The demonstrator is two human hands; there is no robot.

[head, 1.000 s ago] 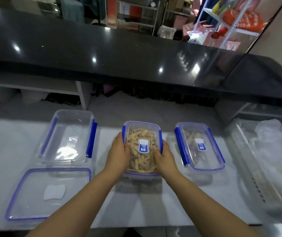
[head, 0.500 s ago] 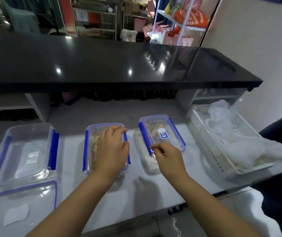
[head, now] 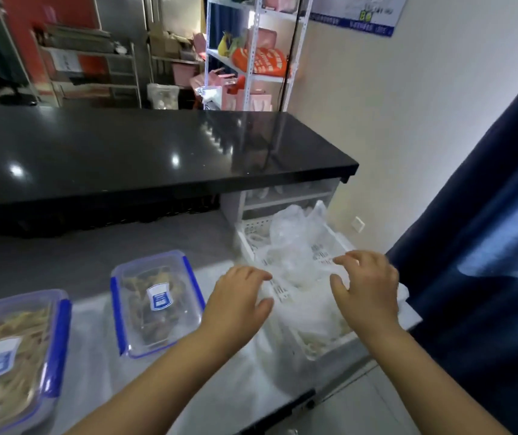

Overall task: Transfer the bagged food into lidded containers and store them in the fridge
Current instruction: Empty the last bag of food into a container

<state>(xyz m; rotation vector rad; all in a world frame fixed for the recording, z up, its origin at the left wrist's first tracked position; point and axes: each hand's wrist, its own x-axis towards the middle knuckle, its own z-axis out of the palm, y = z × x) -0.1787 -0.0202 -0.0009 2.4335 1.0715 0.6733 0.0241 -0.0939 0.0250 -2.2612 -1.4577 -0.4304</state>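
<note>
Both of my hands hover over the white basket (head: 253,238) at the right end of the table (head: 251,375). My left hand (head: 238,296) is above its near-left edge and my right hand (head: 367,290) above its right side. Both are spread, the fingers loosely curved and gripping nothing. I cannot tell whether the fingertips already brush the plastic. The bagged food (head: 292,233) lies heaped in that basket, a crumple of clear bags with pale contents showing through near the front. Off to my left, two lidded containers stand on the table, well apart from the basket: the nearer container (head: 157,304) holds something dark, and the far-left container (head: 12,350) holds pale strips, and both look clipped shut. I judge the step in hand to be picking out the next bag. To do it well I should single out one bag instead of grabbing the heap (thin film clings and drags its neighbours along). I should pinch it near its gathered neck with one hand and support its belly from below with the other, so the weight does not tear it or spill it. Lifting straight up clear of the basket wall should keep it from snagging on the perforated slats. I see no open container from here, so I will need one set close before I tip anything out.
</note>
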